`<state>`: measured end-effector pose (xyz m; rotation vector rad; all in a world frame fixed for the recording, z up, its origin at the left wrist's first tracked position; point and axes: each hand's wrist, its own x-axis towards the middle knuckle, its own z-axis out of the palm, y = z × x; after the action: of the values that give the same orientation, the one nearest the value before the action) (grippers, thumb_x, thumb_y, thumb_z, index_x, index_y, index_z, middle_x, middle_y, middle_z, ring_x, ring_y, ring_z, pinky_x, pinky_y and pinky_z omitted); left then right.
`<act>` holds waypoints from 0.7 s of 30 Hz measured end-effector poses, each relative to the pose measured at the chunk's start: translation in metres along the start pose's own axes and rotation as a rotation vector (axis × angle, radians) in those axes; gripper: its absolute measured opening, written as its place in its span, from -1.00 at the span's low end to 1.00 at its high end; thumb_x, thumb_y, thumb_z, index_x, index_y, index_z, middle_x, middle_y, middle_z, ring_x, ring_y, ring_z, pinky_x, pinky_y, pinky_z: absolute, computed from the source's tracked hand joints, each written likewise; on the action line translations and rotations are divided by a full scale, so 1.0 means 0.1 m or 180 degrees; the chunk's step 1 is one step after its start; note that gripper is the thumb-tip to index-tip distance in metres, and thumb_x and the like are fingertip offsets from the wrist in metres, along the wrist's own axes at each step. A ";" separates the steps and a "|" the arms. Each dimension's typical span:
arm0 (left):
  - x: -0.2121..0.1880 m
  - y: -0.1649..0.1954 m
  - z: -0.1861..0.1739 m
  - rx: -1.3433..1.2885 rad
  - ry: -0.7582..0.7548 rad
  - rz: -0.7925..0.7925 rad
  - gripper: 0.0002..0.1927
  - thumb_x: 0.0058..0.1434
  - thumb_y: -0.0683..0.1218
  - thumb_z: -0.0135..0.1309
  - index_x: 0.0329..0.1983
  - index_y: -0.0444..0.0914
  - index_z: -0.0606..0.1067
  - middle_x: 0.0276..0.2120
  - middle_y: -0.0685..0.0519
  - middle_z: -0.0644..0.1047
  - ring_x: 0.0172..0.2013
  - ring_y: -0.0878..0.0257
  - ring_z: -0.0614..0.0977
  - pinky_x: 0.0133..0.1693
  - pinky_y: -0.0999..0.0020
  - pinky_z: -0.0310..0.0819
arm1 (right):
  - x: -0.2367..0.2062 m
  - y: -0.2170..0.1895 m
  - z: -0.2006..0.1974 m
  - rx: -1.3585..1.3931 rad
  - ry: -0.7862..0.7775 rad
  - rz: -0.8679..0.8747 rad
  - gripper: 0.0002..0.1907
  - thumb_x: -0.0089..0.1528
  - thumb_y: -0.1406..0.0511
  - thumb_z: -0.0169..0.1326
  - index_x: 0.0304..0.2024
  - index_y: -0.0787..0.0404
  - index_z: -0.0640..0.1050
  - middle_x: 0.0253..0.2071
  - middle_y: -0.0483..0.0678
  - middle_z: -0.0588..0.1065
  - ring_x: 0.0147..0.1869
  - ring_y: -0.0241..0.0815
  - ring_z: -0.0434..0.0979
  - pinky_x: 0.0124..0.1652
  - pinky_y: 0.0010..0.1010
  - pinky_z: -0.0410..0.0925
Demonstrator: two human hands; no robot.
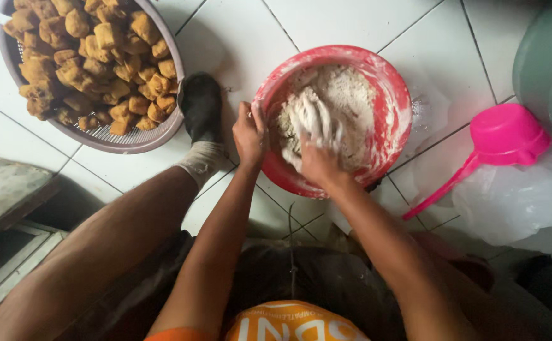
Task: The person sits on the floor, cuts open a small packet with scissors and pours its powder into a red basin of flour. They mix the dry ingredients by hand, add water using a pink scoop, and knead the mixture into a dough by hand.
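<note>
White-tiled floor (364, 19), red basin (394, 95) of floury dough (351, 95) set between the knees. Left hand (249, 132) clamped on the rim, right hand (317, 142) spread, fingers seemingly buried in the mix. Best kept steady, folding dry edges inward.

Head-worn view, steeply downward, close.

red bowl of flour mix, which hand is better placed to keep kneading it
Right. The right hand is already inside the red bowl, fingers coated in the mix, while the left hand grips the rim to steady it.
</note>
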<state>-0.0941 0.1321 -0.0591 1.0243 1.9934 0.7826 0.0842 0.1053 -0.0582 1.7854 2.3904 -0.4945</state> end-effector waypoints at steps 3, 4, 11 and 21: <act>-0.02 0.03 0.01 0.0063 -0.0163 0.0083 -0.65 0.49 0.09 -0.12 -0.22 -0.29 0.40 -0.43 -0.29 0.54 -0.40 -0.24 0.59 -0.29 0.01 0.47 | 0.00 0.02 -0.06 0.0296 -0.1677 0.0656 -0.25 0.33 -0.09 0.12 0.40 0.17 0.30 0.44 0.42 0.20 0.11 0.30 0.55 0.00 0.00 0.44; -0.03 0.04 0.02 0.0130 -0.0170 0.0059 -0.65 0.49 0.09 -0.12 -0.21 -0.29 0.40 -0.44 -0.30 0.53 -0.39 -0.26 0.59 -0.29 0.00 0.45 | 0.08 0.04 -0.05 0.0575 -0.1662 0.1011 -0.25 0.28 0.00 0.14 0.40 0.20 0.28 0.29 0.37 0.31 0.10 0.30 0.55 0.03 0.00 0.43; 0.00 0.10 0.03 0.0446 -0.0176 -0.0036 -0.68 0.48 0.10 -0.15 -0.16 -0.25 0.38 -0.44 -0.31 0.54 -0.34 -0.32 0.59 -0.28 -0.11 0.42 | 0.62 0.34 -0.05 0.1098 -0.0955 0.1673 -0.40 0.13 0.33 0.16 0.25 0.25 0.43 -0.02 0.29 0.57 0.06 0.28 0.60 0.09 -0.04 0.43; 0.02 0.04 0.06 0.0526 -0.0179 -0.0063 -0.66 0.49 0.12 -0.10 -0.16 -0.25 0.38 -0.40 -0.35 0.54 -0.29 -0.38 0.56 -0.27 -0.16 0.41 | 0.43 0.68 -0.34 0.1604 -0.0157 0.1394 -0.52 0.23 0.12 0.25 0.16 0.12 0.53 0.10 0.19 0.60 0.20 0.22 0.57 0.16 -0.08 0.41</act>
<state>-0.0886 0.1365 -0.0601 1.1068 2.0428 0.5797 0.1392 0.1725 -0.0515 2.3695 1.8548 -1.1288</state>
